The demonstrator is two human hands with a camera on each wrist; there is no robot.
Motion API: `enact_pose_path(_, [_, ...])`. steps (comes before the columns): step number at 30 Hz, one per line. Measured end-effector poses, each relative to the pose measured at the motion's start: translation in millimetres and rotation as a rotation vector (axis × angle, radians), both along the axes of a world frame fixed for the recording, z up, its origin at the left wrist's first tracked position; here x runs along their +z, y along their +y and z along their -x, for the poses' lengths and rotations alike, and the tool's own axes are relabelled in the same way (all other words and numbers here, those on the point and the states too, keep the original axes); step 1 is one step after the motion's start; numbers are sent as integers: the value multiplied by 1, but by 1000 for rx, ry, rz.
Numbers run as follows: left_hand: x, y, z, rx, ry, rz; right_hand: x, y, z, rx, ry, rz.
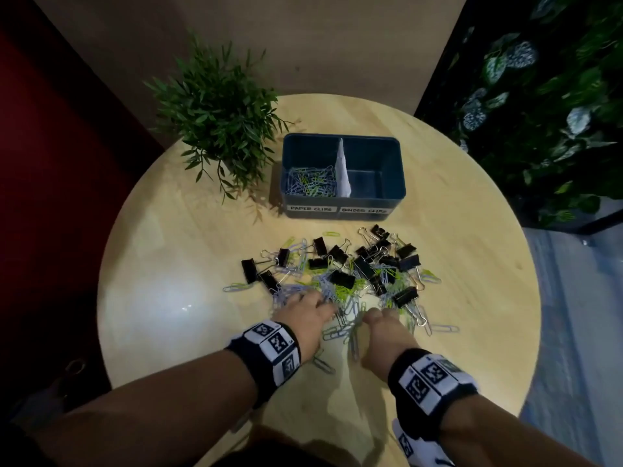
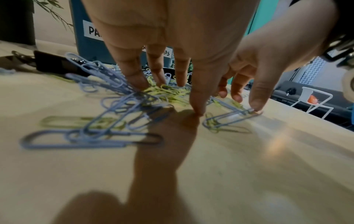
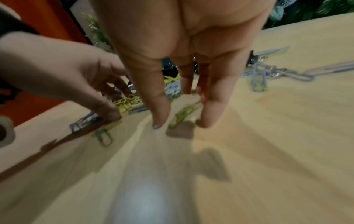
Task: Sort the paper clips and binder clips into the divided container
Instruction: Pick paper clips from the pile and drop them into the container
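Both hands work the near edge of the paper clips (image 1: pixel 337 291) — left hand (image 1: pixel 305 315) fingers straight and spread, pressing down; right hand (image 1: pixel 382 323) fingertips straight on a green clip (image 3: pixel 184 115) whose long axis runs away from the wrist — the divided container (image 1: pixel 394 197) well beyond.

Both forearms reaching forward from the near edge of the table, a marker-printed band on each wrist. Left hand (image 1: pixel 305 313) palm down, fingers (image 2: pixel 134 71) spread and extended, tips pressed downward. Right hand (image 1: pixel 381 326) just beside it, nearly straight fingers (image 3: pixel 157 97) angled steeply down, tips at the tabletop.
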State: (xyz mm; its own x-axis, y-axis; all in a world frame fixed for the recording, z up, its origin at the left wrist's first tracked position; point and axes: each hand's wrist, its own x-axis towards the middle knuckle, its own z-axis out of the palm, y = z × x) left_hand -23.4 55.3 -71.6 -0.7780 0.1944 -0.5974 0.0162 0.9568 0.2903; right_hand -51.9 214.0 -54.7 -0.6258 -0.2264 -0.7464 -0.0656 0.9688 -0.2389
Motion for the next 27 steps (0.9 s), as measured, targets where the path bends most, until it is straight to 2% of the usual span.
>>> enact_pose_path(3, [-4,1,-2,-19,93,-20,-9,-10,-3,-72,69,150])
enact_pose_path(7, [-5,-4,2,28,162,16,-16,-22,6,17,174,245])
enact_pose_path(11, [-1,-5,6,-80,65,149,-18,-31,21,148,191,188])
enact_pose_path(13, [-2,-6,5,-106,68,202,-15,-33,27,150,175,154])
enact_pose_path(20, [3,-15,8,26,228,75,-11,-35,23,187,149,87])
enact_pose_path(24, [3,-13,8,-13,166,106,-12,-32,23,117,144,134])
enact_pose_path(27, [3,-6,14,-41,98,90,-9,-32,22,168,147,128])
